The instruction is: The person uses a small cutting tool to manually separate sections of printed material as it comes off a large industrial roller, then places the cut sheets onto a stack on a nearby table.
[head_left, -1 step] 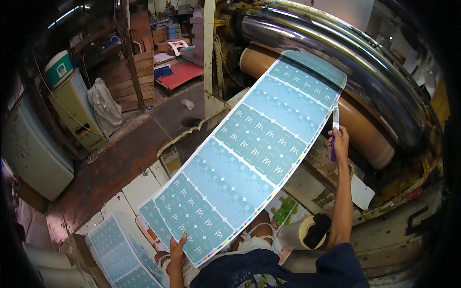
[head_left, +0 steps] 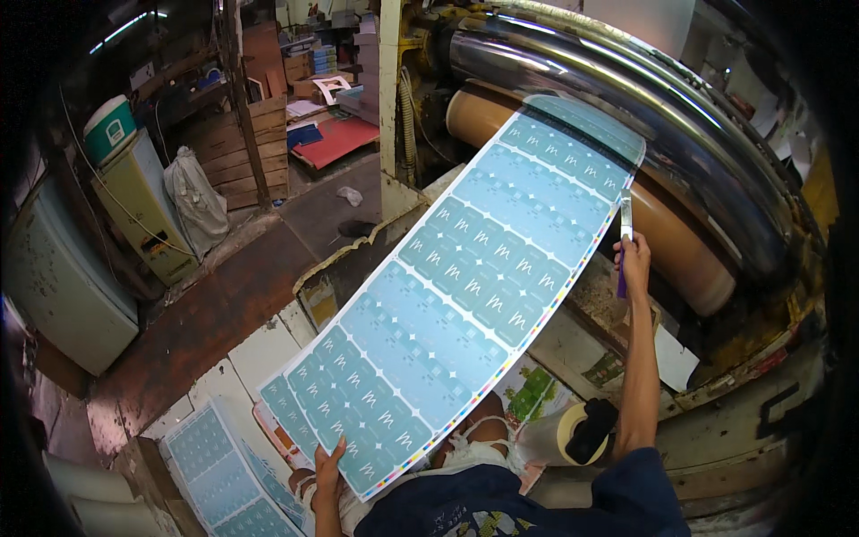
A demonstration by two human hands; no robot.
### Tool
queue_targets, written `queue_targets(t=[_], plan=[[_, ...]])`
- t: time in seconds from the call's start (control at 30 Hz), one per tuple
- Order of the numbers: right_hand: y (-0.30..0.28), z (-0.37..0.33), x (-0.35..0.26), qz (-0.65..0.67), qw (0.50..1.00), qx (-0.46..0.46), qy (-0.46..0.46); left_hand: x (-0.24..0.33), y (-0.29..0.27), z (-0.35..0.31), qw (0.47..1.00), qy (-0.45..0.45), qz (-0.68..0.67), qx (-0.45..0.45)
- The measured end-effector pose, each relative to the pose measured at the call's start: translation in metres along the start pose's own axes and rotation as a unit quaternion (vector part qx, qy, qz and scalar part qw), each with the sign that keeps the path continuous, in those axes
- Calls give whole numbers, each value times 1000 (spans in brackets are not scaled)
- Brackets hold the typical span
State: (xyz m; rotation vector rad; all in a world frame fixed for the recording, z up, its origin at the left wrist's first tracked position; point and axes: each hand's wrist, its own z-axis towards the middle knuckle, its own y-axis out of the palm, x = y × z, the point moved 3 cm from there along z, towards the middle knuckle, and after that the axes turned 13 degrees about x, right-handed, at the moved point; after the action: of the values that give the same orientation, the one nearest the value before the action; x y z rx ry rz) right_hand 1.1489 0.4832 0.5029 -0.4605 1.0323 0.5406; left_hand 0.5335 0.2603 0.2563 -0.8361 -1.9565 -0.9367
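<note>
The left hand (head_left: 329, 467) pinches a printed sheet (head_left: 461, 291); the right hand (head_left: 636, 262) is curled around a purple-handled tool (head_left: 626, 217).

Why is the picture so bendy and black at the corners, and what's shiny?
In the head view, the fisheye lens bends straight edges near the rim and leaves black corners; head view again, white glare streaks the metal roller, while the printed sheet shows its pattern clearly.

Printed teal sheets (head_left: 210, 461) lie on a pale surface (head_left: 255, 358), lower left; a crumpled plastic bag (head_left: 350, 194) rests on the brown floor (head_left: 309, 208), and a cooler (head_left: 109, 130) sits atop a yellowish cabinet (head_left: 145, 210).
</note>
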Motion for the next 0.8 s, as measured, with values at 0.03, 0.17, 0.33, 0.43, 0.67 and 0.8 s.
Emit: queue_targets(t=[0.03,0.17,0.33,0.43,0.67,0.8], plan=[[4,8,3,-23,1000,8,15,1,-8,1,1000,-6,-11,-1],[-2,36,31,-42,998,1,48,0,-16,-7,998,-45,-38,21],[2,13,69,-47,996,-63,51,2,-56,-11,996,-46,-27,69],[12,-9,65,-43,991,-103,68,-3,-80,-8,997,-41,-24,68],[7,-38,21,-139,969,66,-195,5,-101,-23,996,-54,-4,75],[-1,-37,-9,-215,927,57,-301,3,-128,-26,992,-57,-9,115]])
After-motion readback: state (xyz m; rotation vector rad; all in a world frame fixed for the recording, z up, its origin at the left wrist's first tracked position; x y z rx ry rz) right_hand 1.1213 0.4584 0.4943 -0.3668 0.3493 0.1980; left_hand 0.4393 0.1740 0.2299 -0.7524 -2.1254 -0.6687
